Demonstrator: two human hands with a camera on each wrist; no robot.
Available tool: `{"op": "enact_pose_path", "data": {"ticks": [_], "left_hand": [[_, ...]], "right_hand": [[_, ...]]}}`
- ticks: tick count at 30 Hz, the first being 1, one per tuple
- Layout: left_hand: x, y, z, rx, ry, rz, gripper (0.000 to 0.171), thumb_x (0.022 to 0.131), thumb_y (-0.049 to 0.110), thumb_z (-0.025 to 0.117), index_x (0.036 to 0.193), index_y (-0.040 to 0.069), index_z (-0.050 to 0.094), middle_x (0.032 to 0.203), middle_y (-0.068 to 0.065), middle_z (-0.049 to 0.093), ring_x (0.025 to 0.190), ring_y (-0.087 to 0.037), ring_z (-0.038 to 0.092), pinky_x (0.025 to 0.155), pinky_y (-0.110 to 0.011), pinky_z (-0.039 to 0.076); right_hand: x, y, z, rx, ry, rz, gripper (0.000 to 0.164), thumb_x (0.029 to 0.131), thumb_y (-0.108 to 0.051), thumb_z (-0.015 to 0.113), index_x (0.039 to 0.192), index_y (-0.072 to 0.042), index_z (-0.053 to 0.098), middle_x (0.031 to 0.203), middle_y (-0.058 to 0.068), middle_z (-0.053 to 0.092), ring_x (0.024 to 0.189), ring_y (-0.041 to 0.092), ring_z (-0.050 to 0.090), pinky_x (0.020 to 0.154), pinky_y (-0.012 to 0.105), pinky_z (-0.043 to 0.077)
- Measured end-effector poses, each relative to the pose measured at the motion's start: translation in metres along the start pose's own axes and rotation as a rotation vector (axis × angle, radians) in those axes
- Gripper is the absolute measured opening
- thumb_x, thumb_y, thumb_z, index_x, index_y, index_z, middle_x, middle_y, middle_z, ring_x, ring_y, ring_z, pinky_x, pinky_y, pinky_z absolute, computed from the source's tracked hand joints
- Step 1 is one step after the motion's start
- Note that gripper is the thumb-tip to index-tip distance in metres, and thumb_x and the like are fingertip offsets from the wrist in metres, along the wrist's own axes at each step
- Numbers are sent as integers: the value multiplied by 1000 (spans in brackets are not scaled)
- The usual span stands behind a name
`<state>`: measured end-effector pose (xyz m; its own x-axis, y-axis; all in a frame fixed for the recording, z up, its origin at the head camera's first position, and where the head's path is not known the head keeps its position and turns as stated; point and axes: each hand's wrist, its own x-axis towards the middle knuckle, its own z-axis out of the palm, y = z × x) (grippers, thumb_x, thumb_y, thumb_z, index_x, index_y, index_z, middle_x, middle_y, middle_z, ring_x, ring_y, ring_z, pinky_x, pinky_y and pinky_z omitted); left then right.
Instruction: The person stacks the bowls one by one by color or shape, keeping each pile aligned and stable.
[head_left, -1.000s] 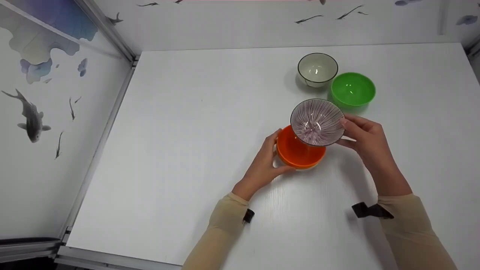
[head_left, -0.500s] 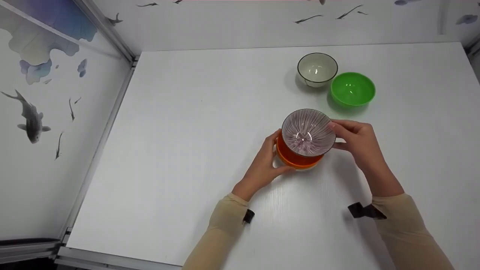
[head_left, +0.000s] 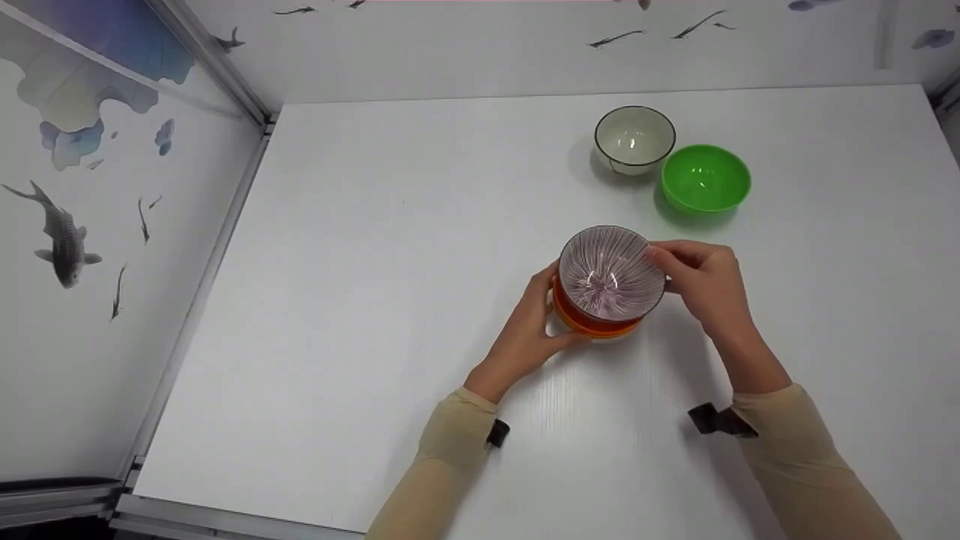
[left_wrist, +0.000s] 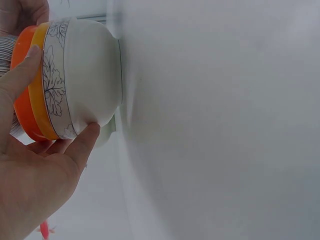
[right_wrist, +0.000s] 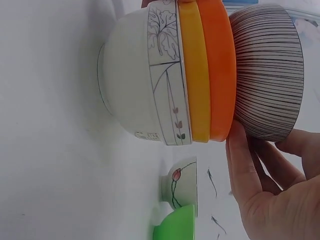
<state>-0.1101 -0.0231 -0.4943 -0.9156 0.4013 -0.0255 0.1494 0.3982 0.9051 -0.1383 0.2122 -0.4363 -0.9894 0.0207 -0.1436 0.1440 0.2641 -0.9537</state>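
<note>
A striped bowl (head_left: 609, 274) with purple-grey lines sits tilted at the mouth of a stack of bowls, partly inside it. My right hand (head_left: 709, 289) pinches its right rim, thumb on the inner side and fingers beneath. Under it, the right wrist view shows an orange bowl (right_wrist: 222, 70), a yellow bowl (right_wrist: 196, 75) and, lowest, a white bowl (right_wrist: 127, 75) with a leaf-drawn band. The white bowl stands on the table. My left hand (head_left: 525, 330) grips the stack from the left, its thumb at the near side and its fingers around the far side.
Behind the stack, a pale bowl with a dark rim (head_left: 635, 135) and a green bowl (head_left: 705, 180) stand close together on the white table (head_left: 360, 300). Panels painted with fish (head_left: 67, 236) rise at the left and back.
My right hand has brought the striped bowl left, toward me and down, from over the stack's far right edge to its mouth. The left hand has stayed in place on the stack.
</note>
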Motion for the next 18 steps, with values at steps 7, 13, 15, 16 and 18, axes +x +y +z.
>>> {"op": "enact_pose_path", "data": {"ticks": [7,13,15,16,18], "left_hand": [[0,0,-1,-20,1,2,100,84,19,82,158,13,16,162,-3,28,150,-18,31,119,-29,38],[-1,1,0,-21,1,9,100,84,19,82,158,13,16,162,-3,28,150,-19,31,119,-30,38],[-1,1,0,-16,3,11,100,84,19,81,158,13,16,162,-3,28,150,-19,31,119,-30,38],[-1,1,0,-16,3,12,100,84,19,81,158,13,16,162,-3,28,150,-19,31,119,-30,38],[0,0,0,-16,5,14,100,84,19,82,158,13,16,162,-3,28,150,-19,31,119,-30,38]], "right_hand": [[0,-2,3,-108,37,-29,34,96,-23,67,115,6,71,81,-22,65,74,-5,62,67,15,60],[1,-2,5,-157,78,-46,30,94,-21,70,110,5,74,76,-23,62,71,-5,61,65,11,58],[2,-1,5,-164,92,-50,29,94,-20,70,108,4,74,74,-24,62,70,-5,59,64,10,57],[2,-1,5,-168,98,-52,28,93,-20,71,108,4,75,74,-25,61,70,-5,59,63,10,56],[3,0,6,-175,109,-56,27,93,-20,72,107,3,75,73,-26,61,69,-6,58,63,9,56]]}}
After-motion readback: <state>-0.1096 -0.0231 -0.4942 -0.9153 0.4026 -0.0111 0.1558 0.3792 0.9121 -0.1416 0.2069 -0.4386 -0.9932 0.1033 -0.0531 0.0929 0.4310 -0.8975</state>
